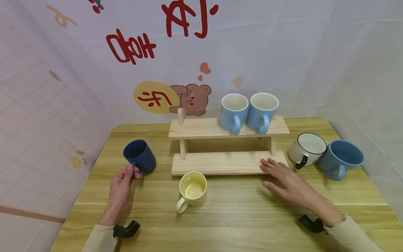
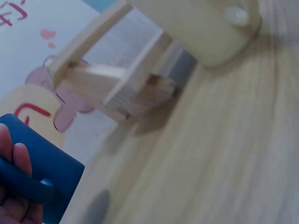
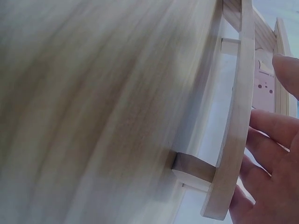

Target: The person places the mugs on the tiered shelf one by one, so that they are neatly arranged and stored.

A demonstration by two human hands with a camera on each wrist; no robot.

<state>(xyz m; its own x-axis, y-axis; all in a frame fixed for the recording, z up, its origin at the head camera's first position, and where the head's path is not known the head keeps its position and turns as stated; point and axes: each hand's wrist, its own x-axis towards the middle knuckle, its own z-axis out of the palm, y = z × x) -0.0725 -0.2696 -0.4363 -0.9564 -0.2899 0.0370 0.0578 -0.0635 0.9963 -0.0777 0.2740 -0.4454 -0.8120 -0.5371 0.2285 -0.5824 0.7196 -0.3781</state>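
At the left of the head view, my left hand point(image 1: 121, 183) grips a dark blue mug point(image 1: 143, 157) by its handle. The mug leans slightly; whether its base touches the table cannot be told. In the left wrist view, curled fingers point(image 2: 21, 158) wrap the handle of the blue mug point(image 2: 56, 168). My right hand point(image 1: 288, 182) lies with straight, spread fingers at the right end of the lower shelf of a wooden two-tier rack point(image 1: 217, 163). In the right wrist view, its fingers point(image 3: 271, 128) are at the shelf's edge point(image 3: 238, 112), holding nothing.
Two light blue mugs, one left point(image 1: 233, 112) and one right point(image 1: 262, 110), stand on the upper shelf. A yellow mug point(image 1: 193, 190) stands before the rack. Right of it sit a white mug with black handle point(image 1: 305, 150) and a wide blue cup point(image 1: 341, 157).
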